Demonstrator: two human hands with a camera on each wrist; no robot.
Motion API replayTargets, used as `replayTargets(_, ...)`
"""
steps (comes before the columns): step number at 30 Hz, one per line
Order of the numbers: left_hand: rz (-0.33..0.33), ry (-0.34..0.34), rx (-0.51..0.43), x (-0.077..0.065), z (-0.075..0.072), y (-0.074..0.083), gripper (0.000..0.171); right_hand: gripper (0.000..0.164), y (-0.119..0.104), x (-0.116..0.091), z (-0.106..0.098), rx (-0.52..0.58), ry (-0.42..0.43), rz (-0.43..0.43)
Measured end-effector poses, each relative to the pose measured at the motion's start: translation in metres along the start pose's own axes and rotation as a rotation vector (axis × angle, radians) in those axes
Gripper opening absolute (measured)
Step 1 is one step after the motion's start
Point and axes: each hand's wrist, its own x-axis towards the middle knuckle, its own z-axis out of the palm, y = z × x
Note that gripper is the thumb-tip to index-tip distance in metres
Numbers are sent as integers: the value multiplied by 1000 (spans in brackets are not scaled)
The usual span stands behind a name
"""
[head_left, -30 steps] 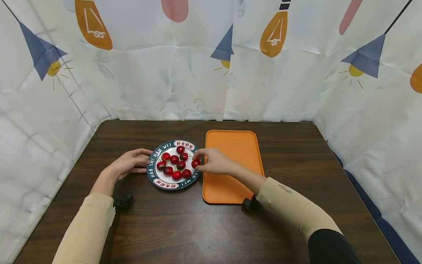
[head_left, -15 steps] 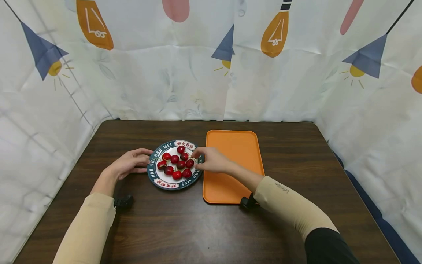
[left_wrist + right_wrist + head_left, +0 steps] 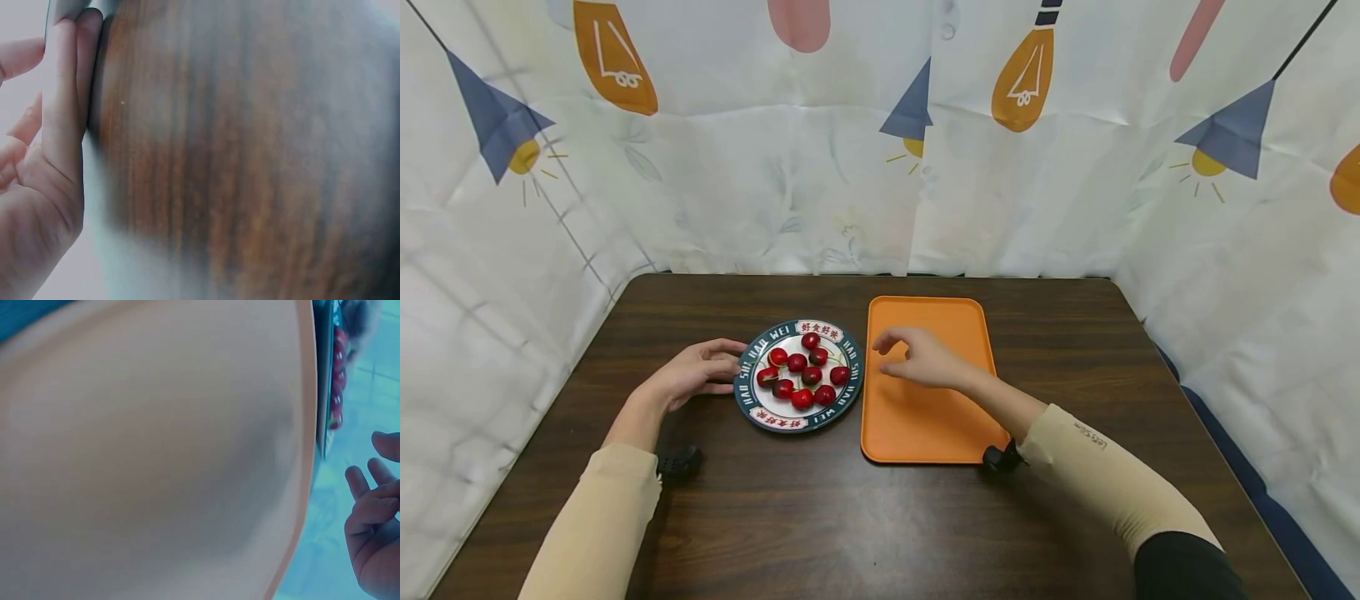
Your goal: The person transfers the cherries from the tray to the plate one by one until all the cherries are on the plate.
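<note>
A round plate (image 3: 760,408) with a dark teal lettered rim holds several red cherries (image 3: 802,398), grouped on its white middle. My left hand (image 3: 706,368) touches the plate's left rim with its fingers extended; in the left wrist view the left hand (image 3: 53,156) has its fingertips up against the plate edge. Over the orange tray (image 3: 925,425), my right hand (image 3: 921,358) hovers with loosely bent fingers and nothing between them. One cherry (image 3: 839,376) lies at the plate's right side, nearest to that hand. In the right wrist view, the right hand (image 3: 375,531) stands above the tray.
The plate and tray stand side by side on a dark brown wooden table (image 3: 760,517), almost touching. A white patterned curtain (image 3: 775,192) surrounds the table at the back and sides. Black wrist straps (image 3: 679,463) sit at both wrists.
My right hand has let go of a cherry at the plate's right side and moved right, over the orange tray. The left hand has stayed at the plate rim.
</note>
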Motion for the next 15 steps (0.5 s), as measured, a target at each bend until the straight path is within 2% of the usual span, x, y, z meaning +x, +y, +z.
replayTargets(8,1,35,34,-6,6,5,56,31,25,-37,-29,39,74,49)
replayTargets(15,60,87,30,-17,0,-2,51,32,50,-74,-53,92,148,160)
